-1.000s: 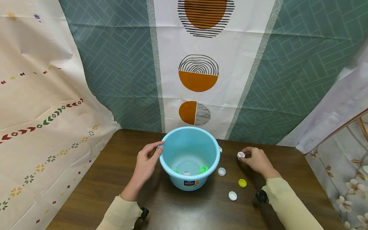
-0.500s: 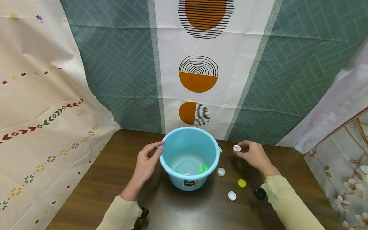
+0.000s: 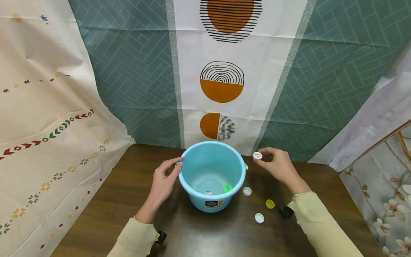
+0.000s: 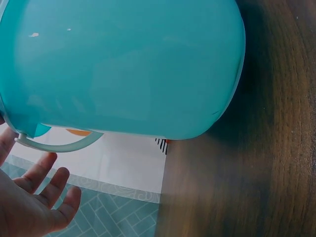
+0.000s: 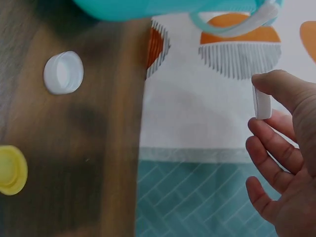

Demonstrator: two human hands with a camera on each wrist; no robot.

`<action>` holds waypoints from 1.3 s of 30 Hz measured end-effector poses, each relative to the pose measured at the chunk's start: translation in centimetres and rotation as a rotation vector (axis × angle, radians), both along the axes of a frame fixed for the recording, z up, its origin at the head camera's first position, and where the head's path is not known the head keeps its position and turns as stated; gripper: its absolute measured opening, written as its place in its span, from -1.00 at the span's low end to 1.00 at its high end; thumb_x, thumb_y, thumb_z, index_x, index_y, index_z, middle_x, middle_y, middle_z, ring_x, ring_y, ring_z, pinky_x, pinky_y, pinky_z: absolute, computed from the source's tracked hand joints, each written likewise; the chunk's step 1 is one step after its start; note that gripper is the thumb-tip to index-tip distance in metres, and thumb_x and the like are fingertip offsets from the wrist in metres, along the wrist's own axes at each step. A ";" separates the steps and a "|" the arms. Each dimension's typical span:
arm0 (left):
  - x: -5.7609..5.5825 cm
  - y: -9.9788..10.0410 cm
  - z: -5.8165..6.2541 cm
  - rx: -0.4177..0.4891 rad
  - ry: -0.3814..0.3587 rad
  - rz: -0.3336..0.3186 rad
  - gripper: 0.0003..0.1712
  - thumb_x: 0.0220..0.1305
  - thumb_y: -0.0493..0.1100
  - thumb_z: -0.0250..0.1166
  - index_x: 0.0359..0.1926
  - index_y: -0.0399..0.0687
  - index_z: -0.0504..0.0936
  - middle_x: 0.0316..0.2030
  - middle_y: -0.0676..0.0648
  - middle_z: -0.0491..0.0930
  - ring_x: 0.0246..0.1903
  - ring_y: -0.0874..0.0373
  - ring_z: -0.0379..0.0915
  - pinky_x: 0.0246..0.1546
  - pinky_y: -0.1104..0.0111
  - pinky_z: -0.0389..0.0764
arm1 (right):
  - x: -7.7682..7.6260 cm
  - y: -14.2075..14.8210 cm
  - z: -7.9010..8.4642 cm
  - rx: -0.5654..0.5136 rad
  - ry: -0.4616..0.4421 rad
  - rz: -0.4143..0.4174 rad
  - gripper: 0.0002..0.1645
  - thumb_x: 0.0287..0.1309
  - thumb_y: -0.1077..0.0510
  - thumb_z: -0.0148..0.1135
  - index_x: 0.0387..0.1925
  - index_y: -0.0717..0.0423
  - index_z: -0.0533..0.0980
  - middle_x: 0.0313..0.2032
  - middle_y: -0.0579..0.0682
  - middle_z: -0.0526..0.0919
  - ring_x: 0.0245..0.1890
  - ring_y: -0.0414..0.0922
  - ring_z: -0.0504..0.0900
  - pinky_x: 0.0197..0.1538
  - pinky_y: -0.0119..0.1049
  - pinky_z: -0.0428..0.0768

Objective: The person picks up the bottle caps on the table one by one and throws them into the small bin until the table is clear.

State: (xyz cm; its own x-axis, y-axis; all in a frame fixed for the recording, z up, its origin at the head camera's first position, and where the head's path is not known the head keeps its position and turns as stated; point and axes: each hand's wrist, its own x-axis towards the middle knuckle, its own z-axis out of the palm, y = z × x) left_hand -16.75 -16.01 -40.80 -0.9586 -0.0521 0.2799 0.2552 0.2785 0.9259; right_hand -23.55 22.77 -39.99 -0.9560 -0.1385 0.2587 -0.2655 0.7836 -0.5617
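A light blue bucket (image 3: 200, 202) stands on the table with several bottle caps inside, among them a green cap (image 3: 227, 188) and a white cap (image 3: 208, 193). My left hand (image 3: 163, 182) holds the bucket's rim at its left side with thumb and index finger; in the left wrist view its other fingers (image 4: 58, 186) spread loosely beside the bucket handle (image 4: 69, 146). To the right of the bucket, my right hand (image 3: 280, 165) is raised over the table, pinching a white bottle cap (image 3: 257, 155) with a printed top between thumb and fingertips. The right wrist view shows that cap (image 5: 262, 104) edge-on.
On the table (image 3: 205, 235), right of the bucket, lie a white cap (image 3: 247, 191), a yellow cap (image 3: 270, 204) and another white cap (image 3: 259, 218). A patterned cloth (image 3: 221, 89) hangs behind the table's back edge, with more cloths at both sides.
My right hand has lifted the white bottle cap and carried it up and left toward the bucket. The left hand has stayed at the rim.
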 end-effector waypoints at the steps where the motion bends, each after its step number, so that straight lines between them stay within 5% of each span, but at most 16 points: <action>1: 0.0 0.0 0.0 -0.003 0.002 0.001 -0.67 0.27 -0.07 0.22 0.04 0.00 0.61 -0.01 -0.07 0.55 -0.03 0.20 0.41 -0.10 0.42 0.50 | 0.0 -0.2 0.3 -0.001 0.007 0.004 -0.49 -0.05 -0.26 0.34 -0.10 -0.11 0.57 -0.18 -0.10 0.66 -0.10 -0.05 0.59 -0.14 -0.10 0.57; 22: 0.1 0.1 0.1 -0.013 0.009 0.000 -0.65 0.27 -0.04 0.22 0.05 0.00 0.60 0.00 -0.07 0.55 0.01 0.19 0.41 -0.06 0.44 0.49 | 0.9 -7.2 4.1 -0.063 0.038 0.130 -0.63 0.01 -0.17 0.34 -0.13 -0.20 0.58 -0.19 -0.25 0.63 -0.11 -0.13 0.53 -0.06 -0.12 0.54; 30: 0.1 0.1 0.1 -0.004 0.006 0.000 -0.65 0.27 -0.04 0.23 0.05 0.02 0.61 0.00 -0.05 0.54 0.00 0.21 0.41 -0.09 0.46 0.49 | 0.9 -9.7 3.9 -0.075 0.026 0.192 -0.56 0.03 -0.21 0.31 -0.07 -0.16 0.59 -0.13 -0.23 0.64 -0.09 -0.16 0.52 0.02 -0.05 0.53; 39: 0.2 0.1 0.3 -0.011 0.011 0.004 -0.66 0.27 -0.06 0.23 0.05 0.00 0.61 -0.03 -0.08 0.55 -0.06 0.21 0.41 -0.16 0.46 0.51 | 0.8 -11.8 3.5 -0.058 0.044 0.242 -0.65 0.02 -0.18 0.33 -0.16 -0.16 0.61 -0.24 -0.26 0.60 -0.15 -0.16 0.50 -0.08 -0.25 0.51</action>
